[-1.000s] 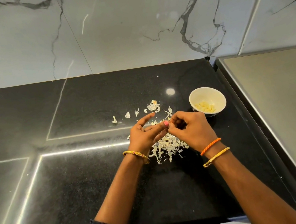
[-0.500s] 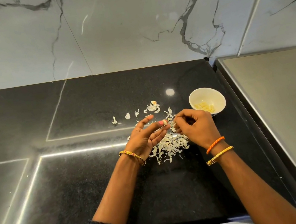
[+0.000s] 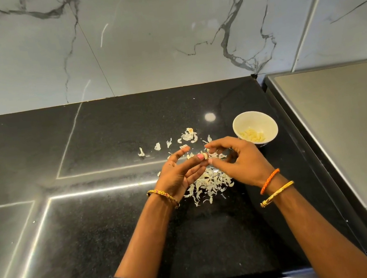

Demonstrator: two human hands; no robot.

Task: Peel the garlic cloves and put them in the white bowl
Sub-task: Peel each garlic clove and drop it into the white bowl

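Observation:
A small pale garlic clove (image 3: 206, 156) sits between the fingertips of both hands above the black counter. My left hand (image 3: 178, 175) pinches it with thumb and a finger, the other fingers spread. My right hand (image 3: 238, 161) meets it from the right, thumb and forefinger curled at the clove and its skin. The white bowl (image 3: 267, 118) stands just beyond my right hand and holds several peeled cloves (image 3: 252, 136). A heap of papery peels (image 3: 208, 185) lies under the hands.
Scattered peel bits (image 3: 188, 136) lie on the black counter (image 3: 95, 223) behind the hands. A grey steel surface (image 3: 347, 126) runs along the right side, its raised edge close to the bowl. A marble wall (image 3: 162, 35) closes the back.
The hands parted slightly, then came back together at the clove. The left hand's fingers have spread and the right hand has shifted a little toward the bowl.

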